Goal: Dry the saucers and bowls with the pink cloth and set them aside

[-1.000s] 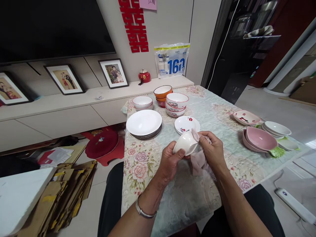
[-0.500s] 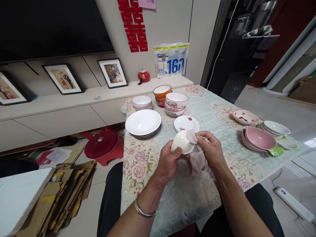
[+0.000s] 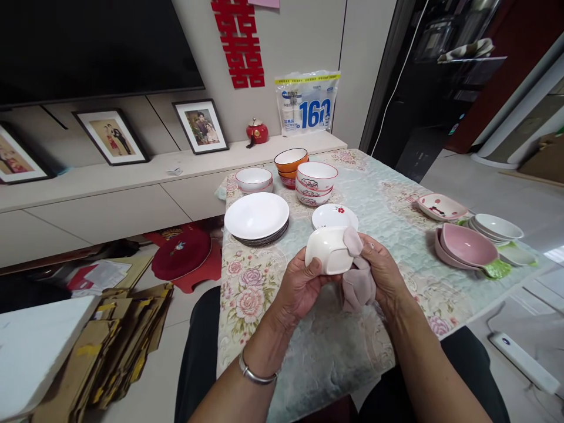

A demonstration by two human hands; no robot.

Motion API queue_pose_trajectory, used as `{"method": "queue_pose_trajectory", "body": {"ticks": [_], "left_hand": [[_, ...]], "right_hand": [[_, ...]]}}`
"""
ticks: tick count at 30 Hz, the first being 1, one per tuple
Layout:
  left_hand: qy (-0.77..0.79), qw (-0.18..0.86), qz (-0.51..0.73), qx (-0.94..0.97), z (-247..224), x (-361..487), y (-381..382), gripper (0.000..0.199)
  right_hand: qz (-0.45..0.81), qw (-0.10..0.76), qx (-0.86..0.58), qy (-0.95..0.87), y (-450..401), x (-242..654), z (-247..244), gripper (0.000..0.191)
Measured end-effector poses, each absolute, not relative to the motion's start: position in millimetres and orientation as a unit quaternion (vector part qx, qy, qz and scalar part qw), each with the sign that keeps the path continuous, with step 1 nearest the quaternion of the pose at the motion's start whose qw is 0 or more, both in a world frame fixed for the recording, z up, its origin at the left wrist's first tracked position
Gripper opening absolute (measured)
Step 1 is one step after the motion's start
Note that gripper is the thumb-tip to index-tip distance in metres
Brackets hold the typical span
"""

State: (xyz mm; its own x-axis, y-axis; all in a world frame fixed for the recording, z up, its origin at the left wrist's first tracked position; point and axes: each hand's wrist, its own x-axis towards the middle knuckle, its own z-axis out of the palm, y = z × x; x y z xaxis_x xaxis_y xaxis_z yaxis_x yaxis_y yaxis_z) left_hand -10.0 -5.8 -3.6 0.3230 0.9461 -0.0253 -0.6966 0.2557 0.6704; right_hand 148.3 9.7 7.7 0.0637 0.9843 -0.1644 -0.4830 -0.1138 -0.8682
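Note:
A small white bowl (image 3: 328, 249) is tilted on its side above the front of the table, its base facing me. My left hand (image 3: 304, 285) grips its left and lower edge, thumb on the outside. My right hand (image 3: 381, 267) holds a pinkish-grey cloth (image 3: 359, 285) pressed over the bowl's right rim, with the rest of the cloth hanging below. Just behind the bowl are small white plates with red flowers (image 3: 335, 216). To the left stands a stack of large white plates (image 3: 257, 216).
Behind are white bowls (image 3: 316, 183), orange bowls (image 3: 291, 160) and pink-rimmed bowls (image 3: 254, 179). Pink bowls (image 3: 469, 245), pale bowls (image 3: 497, 227) and a spotted dish (image 3: 442, 207) sit at the right. A red stool (image 3: 181, 255) and flattened cardboard (image 3: 118, 341) are on the floor.
The bowl has turned so that more of its base shows. My right hand and the cloth have shifted slightly right along its rim. The view has shifted slightly.

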Motion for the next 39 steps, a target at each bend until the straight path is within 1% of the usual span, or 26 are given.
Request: {"method": "queue_pose_trajectory", "body": {"ticks": [5,9,11,16,19,22,25,28,30,32,34,37,39], "left_hand": [[0.209,0.76,0.537,0.299,-4,-13,-4,0.042],[0.246,0.733,0.54,0.333,-5,-18,-2,0.029],[0.265,0.72,0.544,0.339,-4,-20,-1,0.023],[0.313,0.705,0.53,0.353,-2,-23,1,0.029],[0.322,0.718,0.5,0.362,-1,-21,-1,0.031],[0.324,0.72,0.503,0.353,-2,-16,-3,0.034],[0.322,0.715,0.522,0.334,-5,-11,-3,0.035],[0.323,0.704,0.541,0.329,-8,-9,-3,0.034],[0.322,0.689,0.557,0.333,-9,-8,-3,0.032],[0.319,0.678,0.57,0.337,-10,-9,-3,0.03],[0.317,0.673,0.578,0.336,-9,-10,-2,0.03],[0.312,0.677,0.587,0.316,-5,-11,-1,0.035],[0.307,0.679,0.595,0.301,-4,-11,-1,0.038]], "right_hand": [[0.62,0.598,-0.412,-0.297,10,150,11,0.041],[0.619,0.575,-0.441,-0.302,8,158,15,0.046],[0.623,0.557,-0.45,-0.317,6,163,17,0.045],[0.622,0.499,-0.462,-0.39,0,172,20,0.038],[0.598,0.485,-0.471,-0.43,0,173,19,0.037],[0.539,0.505,-0.491,-0.462,3,170,17,0.039],[0.436,0.543,-0.524,-0.49,5,162,14,0.04],[0.311,0.552,-0.536,-0.558,1,148,14,0.026],[0.236,0.531,-0.518,-0.627,-2,140,16,0.017],[0.19,0.507,-0.5,-0.676,-3,136,16,0.013],[0.201,0.513,-0.506,-0.664,-1,139,13,0.012],[0.302,0.549,-0.534,-0.567,5,148,5,0.016],[0.36,0.557,-0.54,-0.518,5,150,3,0.018]]}}
